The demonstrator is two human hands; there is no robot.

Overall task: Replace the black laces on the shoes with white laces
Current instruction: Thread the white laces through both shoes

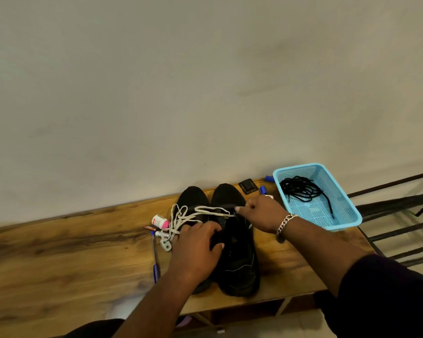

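Both my hands sit on the shoes [232, 240] on the bench [59, 252]: left hand [195, 250] curled gripping one, right hand [261, 213] pinching the white laces [186, 218]; black laces [300, 189] already binned in the basket [347, 215], threading barely begun.

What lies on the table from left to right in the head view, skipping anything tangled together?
Blue pen → pink-capped bottle → left hand → right hand → blue basket holding the black laces.
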